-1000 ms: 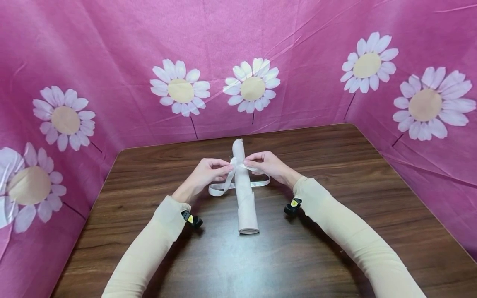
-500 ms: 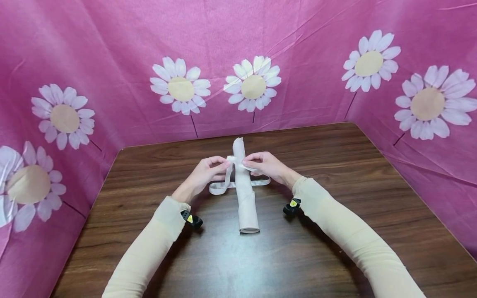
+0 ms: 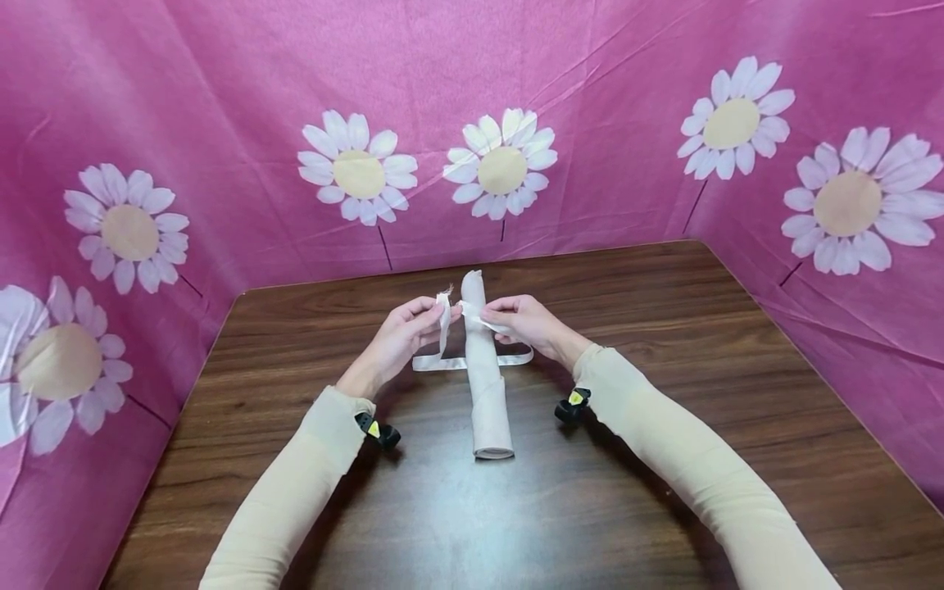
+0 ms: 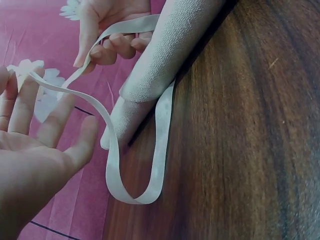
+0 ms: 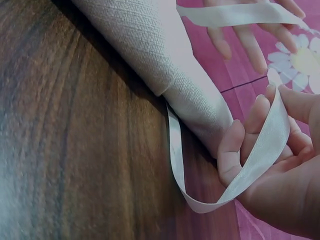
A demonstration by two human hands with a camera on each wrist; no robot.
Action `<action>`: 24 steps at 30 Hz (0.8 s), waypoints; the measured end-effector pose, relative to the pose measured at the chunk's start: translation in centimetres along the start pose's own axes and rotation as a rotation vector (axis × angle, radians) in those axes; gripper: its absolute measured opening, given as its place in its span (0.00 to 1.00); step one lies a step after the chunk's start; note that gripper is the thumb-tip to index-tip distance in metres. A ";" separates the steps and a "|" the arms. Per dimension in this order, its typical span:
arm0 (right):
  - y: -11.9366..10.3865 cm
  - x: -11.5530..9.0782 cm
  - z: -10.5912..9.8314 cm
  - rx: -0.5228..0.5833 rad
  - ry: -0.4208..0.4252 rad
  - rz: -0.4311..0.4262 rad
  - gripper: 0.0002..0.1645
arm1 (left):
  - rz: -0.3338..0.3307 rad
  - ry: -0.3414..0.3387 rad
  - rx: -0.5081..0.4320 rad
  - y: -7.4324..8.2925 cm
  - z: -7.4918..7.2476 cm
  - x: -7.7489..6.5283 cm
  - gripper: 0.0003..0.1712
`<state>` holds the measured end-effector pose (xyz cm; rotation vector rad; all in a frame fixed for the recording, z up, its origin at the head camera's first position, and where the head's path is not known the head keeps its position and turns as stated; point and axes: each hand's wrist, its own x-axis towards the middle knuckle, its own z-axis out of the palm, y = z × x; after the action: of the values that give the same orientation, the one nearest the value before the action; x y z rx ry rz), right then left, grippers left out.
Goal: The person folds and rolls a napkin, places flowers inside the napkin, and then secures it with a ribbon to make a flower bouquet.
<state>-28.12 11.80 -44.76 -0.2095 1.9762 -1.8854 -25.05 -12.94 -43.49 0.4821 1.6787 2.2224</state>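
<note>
A pale, woven cloth roll (image 3: 487,401) lies lengthwise on the table, its outer flap edge visible partway along. Beneath it runs a white ribbon (image 4: 114,170), looping up on both sides. My left hand (image 3: 398,340), left of the roll, pinches one ribbon end between thumb and fingers, and its frayed tip sticks up. On the other side my right hand (image 3: 534,328) pinches the ribbon's other part near its end, with the strip (image 5: 270,145) hanging along the palm. The two ends come close together above the roll; whether they cross is hard to tell.
The brown wood-grain table (image 3: 627,492) extends around the roll. Behind and beside it hangs a pink cloth backdrop (image 3: 590,49) printed with white daisies. Each sleeved wrist carries a small black camera (image 3: 379,430).
My left hand has drawn its ribbon end up and leftward off the roll, leaving the frayed tip upright. My right hand stays nearly in place, still pinching its ribbon end.
</note>
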 end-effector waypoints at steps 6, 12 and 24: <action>0.0 -0.1 0.4 -0.042 -0.038 -0.010 0.17 | -0.006 -0.012 0.025 -0.2 0.3 0.0 0.08; 0.1 -0.1 0.5 -0.058 -0.052 -0.011 0.16 | 0.001 -0.001 0.032 -0.3 0.4 0.0 0.07; 0.5 -0.6 -0.4 -0.117 -0.132 -0.021 0.16 | 0.028 0.034 0.049 -0.1 0.2 -0.2 0.05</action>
<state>-27.66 12.47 -45.16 -0.3793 2.0027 -1.7229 -24.76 -12.84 -43.54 0.4849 1.7569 2.2257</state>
